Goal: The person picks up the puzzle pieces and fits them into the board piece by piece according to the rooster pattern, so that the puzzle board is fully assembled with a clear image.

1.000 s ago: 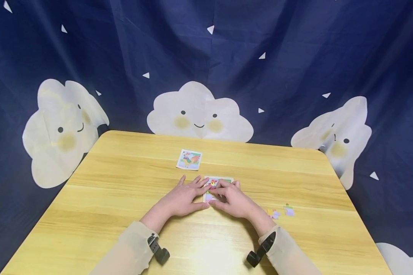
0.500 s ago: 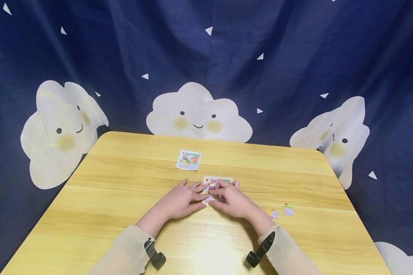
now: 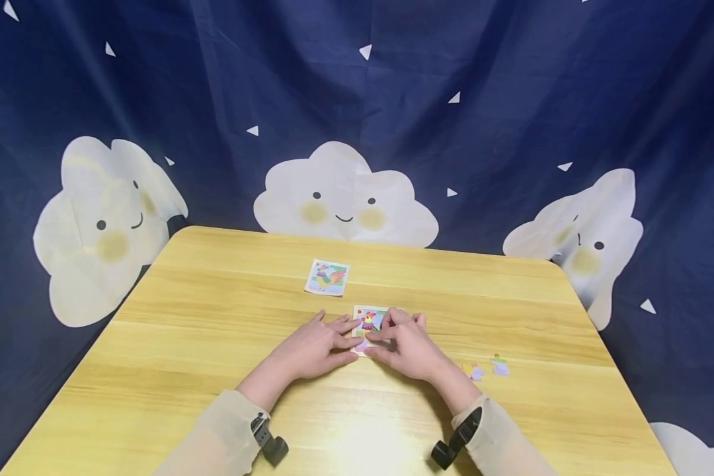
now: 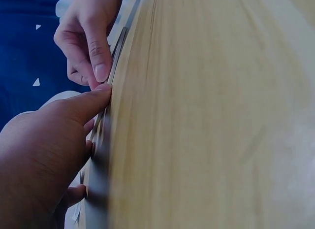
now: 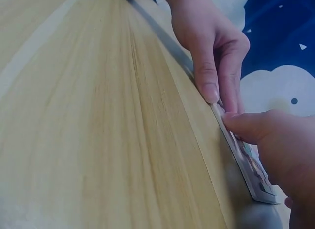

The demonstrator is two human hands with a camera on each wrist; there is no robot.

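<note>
Both hands meet over a small puzzle board (image 3: 370,322) lying flat near the middle of the wooden table (image 3: 214,344). The left hand (image 3: 315,345) lies low with its fingers stretched out nearly straight; its fingertips rest on the board's left edge and its thumb presses against the near corner. The right hand (image 3: 406,346) covers the right part of the board, its fingers bent at the knuckles and their tips pressing down on the picture, thumb along the near edge. Whether a piece lies under those fingertips cannot be told. In the right wrist view the board (image 5: 246,162) shows as a thin slab with both thumbs touching its edge. A picture card (image 3: 327,276) lies just beyond the board, to the far left. Two loose puzzle pieces (image 3: 486,367) sit on the table to the right of the right wrist, well apart from the board.
</note>
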